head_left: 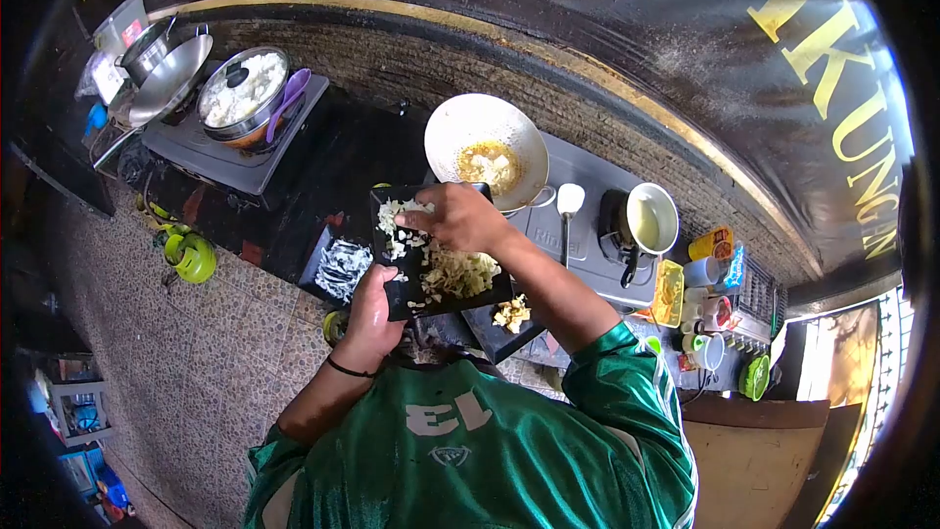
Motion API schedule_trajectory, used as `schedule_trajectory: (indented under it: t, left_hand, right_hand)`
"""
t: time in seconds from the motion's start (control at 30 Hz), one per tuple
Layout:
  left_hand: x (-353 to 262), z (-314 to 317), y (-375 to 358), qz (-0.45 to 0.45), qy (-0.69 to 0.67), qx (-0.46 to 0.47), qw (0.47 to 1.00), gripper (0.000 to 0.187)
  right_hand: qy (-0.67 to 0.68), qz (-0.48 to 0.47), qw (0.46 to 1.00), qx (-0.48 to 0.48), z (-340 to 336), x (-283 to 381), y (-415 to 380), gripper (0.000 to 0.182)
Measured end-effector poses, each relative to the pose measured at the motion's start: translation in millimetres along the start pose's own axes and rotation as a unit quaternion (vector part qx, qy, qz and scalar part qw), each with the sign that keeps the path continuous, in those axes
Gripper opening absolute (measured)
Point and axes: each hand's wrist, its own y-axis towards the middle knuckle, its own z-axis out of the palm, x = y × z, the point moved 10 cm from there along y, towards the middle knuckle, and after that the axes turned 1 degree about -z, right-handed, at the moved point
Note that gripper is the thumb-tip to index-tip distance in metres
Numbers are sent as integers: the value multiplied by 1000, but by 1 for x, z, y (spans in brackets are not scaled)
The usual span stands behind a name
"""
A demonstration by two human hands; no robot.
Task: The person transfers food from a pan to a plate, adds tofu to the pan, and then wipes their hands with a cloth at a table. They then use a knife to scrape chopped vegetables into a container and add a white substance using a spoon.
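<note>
My left hand [370, 315] grips the near left edge of a black rectangular tray [399, 306], held up in front of my chest. Finely chopped white pieces [396, 247], perhaps onion or garlic, lie along the tray's left side. Pale green shredded vegetable [458, 272], which looks like cabbage, is heaped on its right. Over the far part of the tray, my right hand [462, 218] has its fingers curled down into the white pieces. Just beyond the tray, a white wok [446, 132] on the stove holds yellowish food [490, 167] in oil.
A white spatula [570, 200] rests on the gas stove [597, 162], beside a small pot [650, 219]. Another tray with yellow pieces [511, 314] lies below my right forearm. At left stand a lidded pan of white food [257, 83] and a green gas cylinder [191, 257]. Containers [707, 351] crowd the right.
</note>
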Motion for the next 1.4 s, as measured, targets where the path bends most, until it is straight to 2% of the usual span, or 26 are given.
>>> schedule_trajectory:
  t: [0.07,0.2,0.27,0.3,0.33,0.4,0.53,0.63,0.7,0.8,0.93,1.03,1.1,1.13,1.2,1.33,1.4]
  left_hand:
    - [-3,2,0,6,-3,2,1000,37]
    - [-9,1,2,27,-2,5,1000,39]
    - [-5,-2,2,6,-13,13,1000,39]
    - [-6,-2,2,7,-14,12,1000,39]
    - [-5,-1,1,7,-13,14,1000,39]
    - [-5,1,1,8,-12,17,1000,40]
    - [-2,3,3,-3,-29,31,999,40]
    - [0,1,3,-12,-25,29,999,41]
    - [1,0,4,-12,-19,23,999,41]
    - [2,-3,10,-4,-14,20,1000,42]
    - [2,-5,13,-7,0,12,1000,43]
    - [-2,2,12,-7,3,4,1000,44]
    - [-3,3,13,-6,-4,3,1000,44]
    - [-2,1,15,-8,-5,6,1000,43]
    - [-2,1,15,-10,-7,8,1000,43]
    - [-8,2,13,8,1,3,1000,40]
    - [-11,-2,12,16,0,0,1000,39]
  right_hand:
    - [-27,-89,995,-21,1,6,4,45]
    - [41,-83,996,1,5,3,5,37]
    - [36,-184,979,-80,-9,16,-3,43]
    - [-1,-113,993,-35,-9,12,-1,36]
    - [-2,-114,993,-34,-9,9,0,36]
    - [91,-73,993,-21,-4,-9,6,31]
    - [166,-116,978,-47,-11,-12,5,32]
    - [197,-114,973,-40,-22,-5,6,39]
    - [88,-8,995,-45,-31,-12,4,48]
    - [94,23,991,-92,-48,-8,-3,54]
    - [81,18,993,-81,-52,-10,0,55]
    - [156,37,986,-46,-46,-15,3,54]
    - [127,-11,989,-70,-53,-5,5,52]
    - [127,-11,989,-69,-52,-4,6,52]
    - [104,-7,987,-127,-62,-6,6,53]
    - [68,0,987,-148,-79,-15,7,59]
    - [78,0,973,-215,-101,-23,4,59]
